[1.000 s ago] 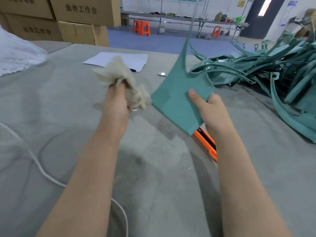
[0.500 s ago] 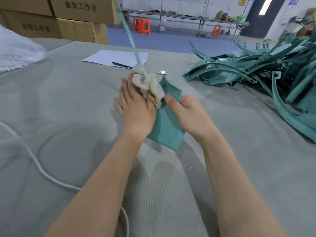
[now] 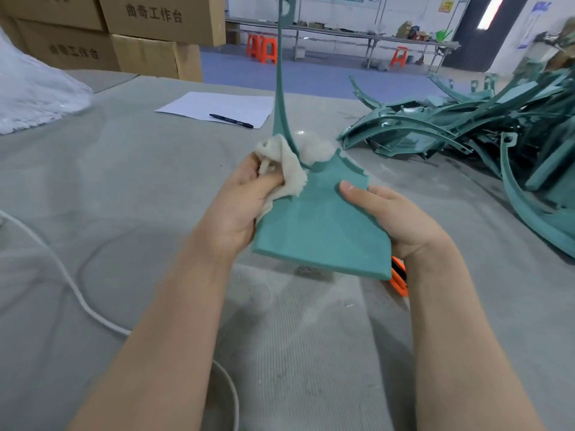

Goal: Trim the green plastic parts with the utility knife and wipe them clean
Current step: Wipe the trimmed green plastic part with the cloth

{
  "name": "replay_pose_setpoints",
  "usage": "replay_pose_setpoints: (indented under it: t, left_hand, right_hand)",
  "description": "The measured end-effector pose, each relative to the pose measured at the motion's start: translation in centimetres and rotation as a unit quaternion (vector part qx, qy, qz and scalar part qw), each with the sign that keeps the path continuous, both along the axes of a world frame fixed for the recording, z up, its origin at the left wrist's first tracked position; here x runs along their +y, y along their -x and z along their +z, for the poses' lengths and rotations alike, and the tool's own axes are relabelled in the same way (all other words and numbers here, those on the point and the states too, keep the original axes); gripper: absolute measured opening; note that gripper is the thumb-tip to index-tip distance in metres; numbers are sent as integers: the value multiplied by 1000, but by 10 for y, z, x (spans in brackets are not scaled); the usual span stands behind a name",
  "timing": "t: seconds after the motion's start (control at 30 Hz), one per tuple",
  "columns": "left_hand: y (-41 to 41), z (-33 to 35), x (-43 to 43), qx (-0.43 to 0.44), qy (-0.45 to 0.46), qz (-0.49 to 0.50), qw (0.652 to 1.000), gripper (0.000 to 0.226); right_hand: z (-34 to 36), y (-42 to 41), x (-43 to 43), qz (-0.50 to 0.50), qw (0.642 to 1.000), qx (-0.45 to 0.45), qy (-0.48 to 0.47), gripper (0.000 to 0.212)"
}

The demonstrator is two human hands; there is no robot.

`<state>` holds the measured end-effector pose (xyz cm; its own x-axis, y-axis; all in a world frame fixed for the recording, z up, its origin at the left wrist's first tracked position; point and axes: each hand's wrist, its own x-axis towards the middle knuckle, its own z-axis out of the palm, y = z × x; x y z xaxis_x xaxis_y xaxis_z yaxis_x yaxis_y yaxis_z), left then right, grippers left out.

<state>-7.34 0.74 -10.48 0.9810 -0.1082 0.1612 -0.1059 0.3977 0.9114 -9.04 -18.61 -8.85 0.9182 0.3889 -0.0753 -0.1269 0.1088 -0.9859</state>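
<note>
I hold one green plastic part (image 3: 320,225) above the grey table, its flat panel towards me and its thin curved arm rising upward. My right hand (image 3: 392,222) grips the panel's right edge, thumb on the top face. My left hand (image 3: 239,203) clutches a cream cloth (image 3: 286,163) and presses it against the part where the arm meets the panel. The orange utility knife (image 3: 399,276) lies on the table under the part, mostly hidden by it and my right wrist.
A heap of green plastic parts (image 3: 485,126) fills the right side of the table. A white sheet of paper (image 3: 217,108) with a black pen (image 3: 231,120) lies beyond my hands. A white cable (image 3: 71,284) loops at the left. Cardboard boxes (image 3: 149,35) stand at the back left.
The part has turned so its flat panel faces me again. My left hand with the cloth has shifted to the panel's upper left corner, and the knife shows again under the part.
</note>
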Motion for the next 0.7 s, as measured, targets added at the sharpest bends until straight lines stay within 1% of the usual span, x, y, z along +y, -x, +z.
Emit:
replay_pose_setpoints:
  t: [0.03,0.07,0.1,0.17,0.2,0.23,0.27,0.3,0.37,0.4,0.43,0.47,0.5,0.53,0.57,0.6,0.7]
  left_hand:
    - [0,0,-2,16,-1,42,999,11]
    - [-1,-3,-2,36,-23,88,995,10]
    - [-3,-6,-1,55,-63,126,989,16]
    - [-6,-9,4,92,-152,198,964,35]
    - [-9,-12,7,104,-166,243,950,40]
    - [-12,-14,9,111,-158,287,938,36]
    - [-15,-15,11,123,-137,313,932,26]
    - [-15,-14,13,134,-96,315,935,19]
    - [-16,-11,11,137,36,258,956,12]
    - [-16,-11,10,128,86,225,962,17]
    - [-14,-10,7,114,106,207,966,22]
    - [-13,-10,4,99,109,208,967,19]
    - [-13,-11,4,86,99,220,967,10]
    - [-12,-10,4,83,85,235,965,9]
    - [-13,-11,6,87,73,258,959,23]
    - [-14,-12,10,98,77,274,954,32]
    - [-15,-13,16,116,64,319,938,38]
  right_hand:
    - [-1,-1,1,9,1000,7,7,27]
    - [-2,-1,3,11,1000,10,17,29]
    - [-2,0,7,5,999,13,31,31]
    - [-1,-1,13,-39,998,22,37,32]
    - [0,-2,14,-60,997,32,19,32]
    - [1,-4,14,-70,997,44,-14,34]
    - [3,-5,13,-64,995,52,-57,39]
    - [5,-5,13,-51,992,58,-97,45]
    - [7,-4,17,-34,990,60,-126,49]
    - [6,-4,23,-33,990,60,-123,45]
    - [4,-3,30,-39,991,58,-114,35]
    - [1,-3,38,-60,991,55,-108,24]
    - [0,-2,46,-88,989,53,-107,14]
    - [-2,-2,51,-107,987,51,-112,12]
    - [-3,-2,54,-111,986,47,-116,13]
    - [-2,-2,55,-105,987,41,-115,14]
    - [2,-1,47,-77,992,24,-96,16]
